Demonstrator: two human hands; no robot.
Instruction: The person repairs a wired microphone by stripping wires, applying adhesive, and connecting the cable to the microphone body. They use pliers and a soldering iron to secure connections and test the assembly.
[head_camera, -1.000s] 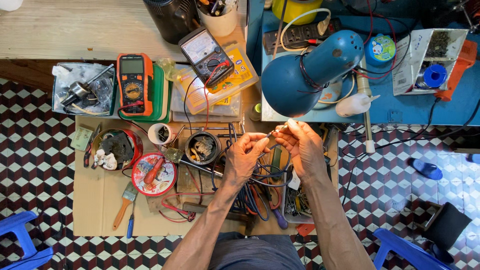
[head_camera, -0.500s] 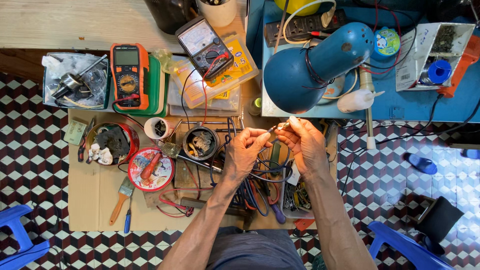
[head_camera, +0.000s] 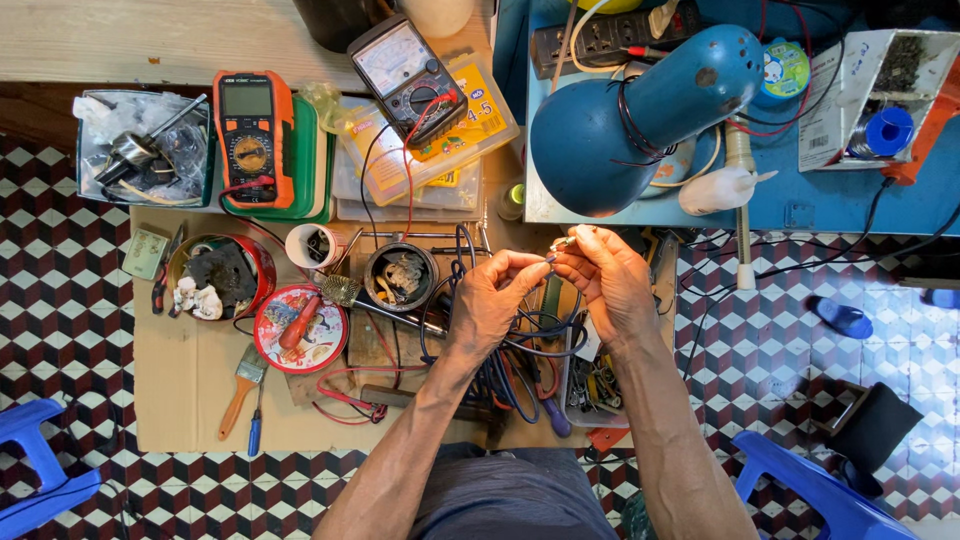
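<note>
Wire end (head_camera: 556, 252) is being pinched between the closed fingertips of the left hand (head_camera: 490, 300) and right hand (head_camera: 608, 280), just under the blue lamp (head_camera: 630, 120), above tangled cables (head_camera: 520, 350) on the cardboard (head_camera: 190, 380)

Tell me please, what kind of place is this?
Probably a small electronics repair spot set up on a tiled floor. An orange multimeter and an analog meter lie by a blue desk lamp, while the left hand and right hand pinch a small part between them.
</note>
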